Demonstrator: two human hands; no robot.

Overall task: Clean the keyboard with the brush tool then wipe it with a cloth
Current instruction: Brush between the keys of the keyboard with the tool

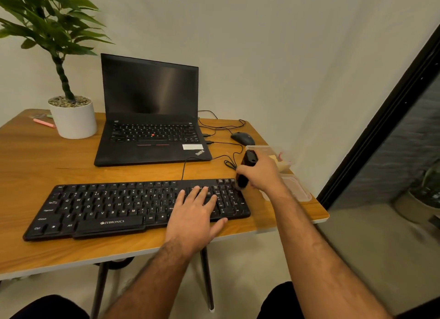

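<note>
Right hand [260, 173] covers the brush tool [246, 170] mid-body; bristle end blurred at keyboard [133, 205] top-right corner. Left hand [196, 214] hides keys right of centre. Clear container [284, 162] contents unreadable behind right hand. Plant [47, 28] cropped top-left.

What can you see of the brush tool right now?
The brush tool is a black, stubby, plastic-looking piece, gripped in the right hand. It stands tilted, upper end toward the laptop, lower end down on the keyboard's top right corner by the number pad. Bristles cannot be made out; fingers hide its middle.
</note>
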